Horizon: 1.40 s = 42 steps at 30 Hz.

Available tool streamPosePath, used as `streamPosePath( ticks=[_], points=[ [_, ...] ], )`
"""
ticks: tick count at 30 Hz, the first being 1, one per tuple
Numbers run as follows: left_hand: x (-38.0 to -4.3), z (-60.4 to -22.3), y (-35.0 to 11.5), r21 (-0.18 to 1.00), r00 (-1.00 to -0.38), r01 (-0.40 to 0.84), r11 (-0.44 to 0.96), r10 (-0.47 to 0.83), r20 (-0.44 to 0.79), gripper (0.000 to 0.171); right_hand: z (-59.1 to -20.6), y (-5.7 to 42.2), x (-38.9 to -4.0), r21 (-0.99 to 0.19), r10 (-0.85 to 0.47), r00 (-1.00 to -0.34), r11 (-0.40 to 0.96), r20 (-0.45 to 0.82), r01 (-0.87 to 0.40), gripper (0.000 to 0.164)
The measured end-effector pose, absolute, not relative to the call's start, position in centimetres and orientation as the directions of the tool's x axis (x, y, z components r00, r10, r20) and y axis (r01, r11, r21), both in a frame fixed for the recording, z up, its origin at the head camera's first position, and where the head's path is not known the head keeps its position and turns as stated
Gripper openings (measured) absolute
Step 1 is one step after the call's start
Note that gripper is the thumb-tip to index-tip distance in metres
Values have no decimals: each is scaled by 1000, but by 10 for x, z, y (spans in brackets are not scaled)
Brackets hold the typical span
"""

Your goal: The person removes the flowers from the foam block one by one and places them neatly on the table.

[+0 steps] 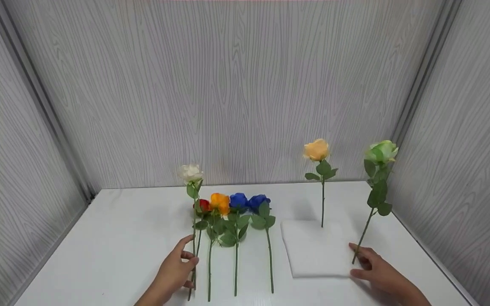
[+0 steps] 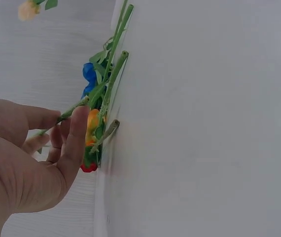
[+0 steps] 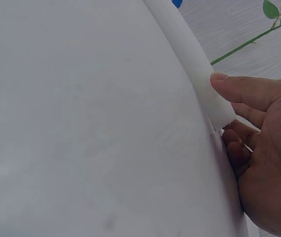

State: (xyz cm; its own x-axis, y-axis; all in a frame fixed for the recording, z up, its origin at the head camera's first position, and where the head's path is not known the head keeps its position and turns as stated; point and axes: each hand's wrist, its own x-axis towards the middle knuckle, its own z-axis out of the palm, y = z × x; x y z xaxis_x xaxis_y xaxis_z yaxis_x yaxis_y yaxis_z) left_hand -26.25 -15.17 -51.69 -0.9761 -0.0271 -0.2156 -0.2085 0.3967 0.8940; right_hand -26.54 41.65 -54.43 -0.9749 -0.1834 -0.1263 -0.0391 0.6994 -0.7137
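Observation:
My left hand (image 1: 175, 268) pinches the stem of a white rose (image 1: 190, 173) between thumb and fingers, raised over the row of flowers. In the left wrist view, the cut end of that stem (image 2: 81, 102) pokes out past the fingertips. At the right, my right hand (image 1: 377, 270) holds the side of a white foam block (image 1: 317, 250) by its near right corner. A peach rose (image 1: 316, 150) stands upright at the block's far edge. By the right edge a green rose (image 1: 382, 152) leans right, its stem base between thumb and forefinger; whether it enters the foam I cannot tell.
On the white table (image 1: 121, 238) lie a red rose (image 1: 203, 205), an orange rose (image 1: 220, 203) and two blue roses (image 1: 239, 200), stems toward me. Grey wood-grain panels (image 1: 236, 93) enclose the table at the back and both sides.

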Motion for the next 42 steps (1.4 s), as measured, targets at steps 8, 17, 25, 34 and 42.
streamPosePath(
  ticks=[8, 17, 25, 34, 42],
  points=[
    [-263, -518, -158, 882, -974, -214, 420, -21, -227, 71, -544, 417, -264, -714, -169, -977, 700, -127, -28, 88],
    [-262, -519, -174, 858, -966, -237, 455, -21, -256, 70, -545, 416, -264, -707, -188, -975, 706, -118, -50, 87],
    [-263, -519, -188, 825, -955, -267, 499, -25, -294, 71, -546, 417, -265, -721, -183, -975, 692, -126, -37, 87],
    [-266, -524, -199, 784, -939, -301, 542, -23, -344, 69, -543, 415, -267, -711, -171, -974, 703, -148, -15, 87],
    [-270, -525, -202, 701, -936, -277, 657, -19, -352, 68, -543, 415, -266, -715, -178, -974, 698, -137, -27, 87]
  ],
)
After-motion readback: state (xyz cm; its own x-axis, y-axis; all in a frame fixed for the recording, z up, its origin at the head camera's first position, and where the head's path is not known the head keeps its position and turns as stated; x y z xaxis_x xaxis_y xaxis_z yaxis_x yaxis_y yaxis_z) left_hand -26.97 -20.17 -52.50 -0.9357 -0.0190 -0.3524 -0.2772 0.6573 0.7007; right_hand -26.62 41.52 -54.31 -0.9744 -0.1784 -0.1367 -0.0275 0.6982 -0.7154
